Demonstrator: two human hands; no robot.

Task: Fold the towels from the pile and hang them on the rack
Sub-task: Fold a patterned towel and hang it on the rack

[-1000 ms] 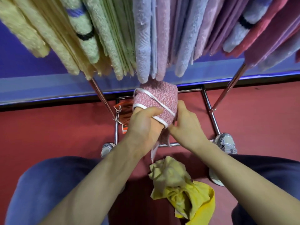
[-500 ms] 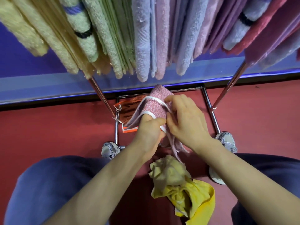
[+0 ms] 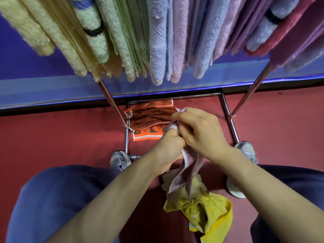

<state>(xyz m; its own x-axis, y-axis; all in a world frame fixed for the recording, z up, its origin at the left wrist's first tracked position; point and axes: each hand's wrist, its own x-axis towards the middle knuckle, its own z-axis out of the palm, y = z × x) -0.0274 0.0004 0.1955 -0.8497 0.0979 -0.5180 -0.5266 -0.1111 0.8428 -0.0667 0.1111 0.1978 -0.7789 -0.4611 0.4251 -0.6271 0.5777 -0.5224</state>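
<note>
Hung towels [image 3: 157, 41] crowd the far rack [image 3: 226, 110]; an orange towel [image 3: 150, 118] lies beneath, yellow towels [image 3: 206, 211] near. Left grip [image 3: 168, 151] and right grip [image 3: 201, 134] both clutch the pink towel [image 3: 185, 172] between them, now bunched tighter, baring the orange one.

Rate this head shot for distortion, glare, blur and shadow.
Head view: strong wide-angle distortion, the rack poles splaying outward and the hanging towels fanning from the top edge; bright glints on the chrome; lighting even, with a soft shadow on the red floor around the yellow cloth; the left hand, right hand and the pink towel they grip look slightly soft, not smeared.
</note>
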